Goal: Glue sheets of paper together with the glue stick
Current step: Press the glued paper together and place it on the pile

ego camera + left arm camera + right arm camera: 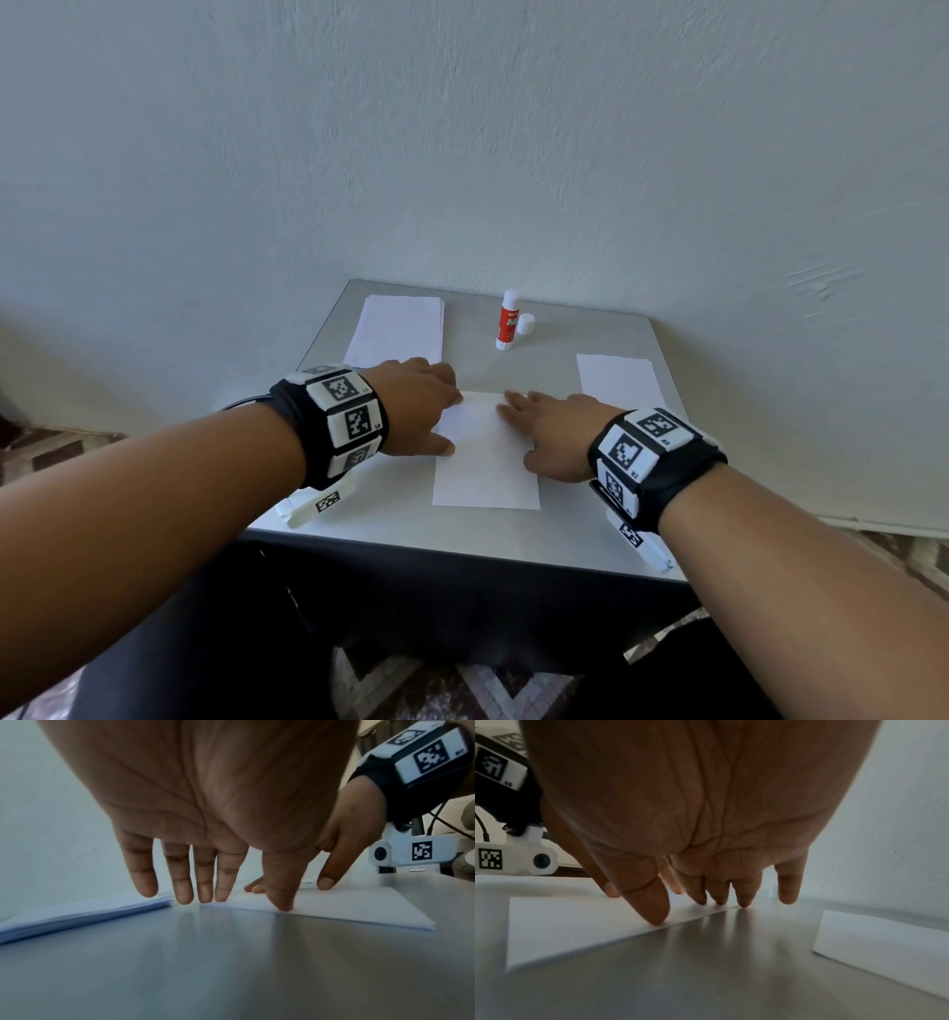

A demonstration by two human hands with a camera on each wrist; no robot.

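Nearest on the grey table (390,524) lies a white sheet of paper (485,473), flat, its long axis running from the near edge away toward the wall. Both hands are spread out on its far half and grasp nothing. The left hand (418,411) has its fingers straight and fanned; the left wrist view shows the fingertips (223,894) coming down at the sheet's far left corner and the thumb pressing on its left edge. The right hand (552,429) mirrors it, fingers extended, fingertips (743,900) along the right edge near the far corner, thumb planted on the paper closer in.

Beyond the left hand, at the far left of the table, sits a stack of paper sheets (398,331), long axis also running front to back. To the right, past the right hand, lies a second stack (616,377), lined up the same way.

Farthest back, near the wall (462,128), the glue stick (508,319) stands upright, uncapped end up, with its white cap (526,324) on the table just beside it on the right
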